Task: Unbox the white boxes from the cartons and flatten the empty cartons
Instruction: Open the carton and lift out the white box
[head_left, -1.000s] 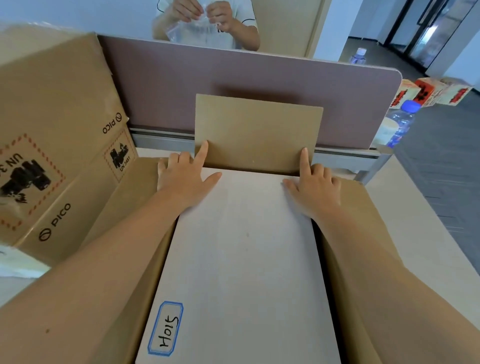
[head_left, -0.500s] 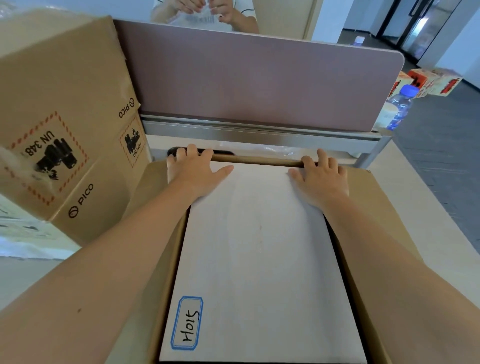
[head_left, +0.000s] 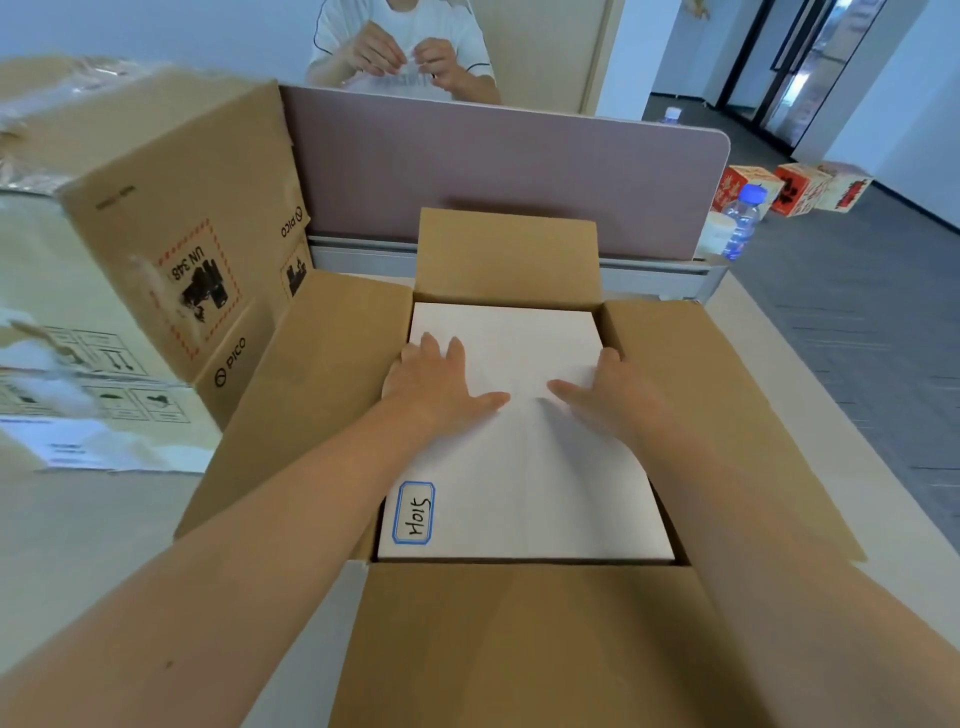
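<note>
White box (head_left: 524, 431) is sitting inside the open carton (head_left: 322, 395), filling the opening almost wall to wall, with its flat top face showing and a blue-framed handwritten label (head_left: 414, 513) at the corner nearest me. All four carton flaps are standing open around the white box; the far flap (head_left: 506, 254) is rising behind it.

I am judging the white box to be rigid paperboard with a smooth, somewhat slippery skin, and moderately heavy for its bulk. The top face is offering no purchase, so the hold probably has to go on the two long side walls, with fingers worked down into the narrow gaps between the white box and the carton walls. The tight fit is likely to drag the carton upward during a lift.

I am resting my left hand (head_left: 441, 384) palm-down on the top face near its left edge, fingers straight and spread, thumb pointing toward the middle. I am laying my right hand (head_left: 605, 395) on the top face near its right edge, thumb extended inward; whether its fingertips are curling over that edge I cannot tell. Neither hand is gripping anything.
</note>
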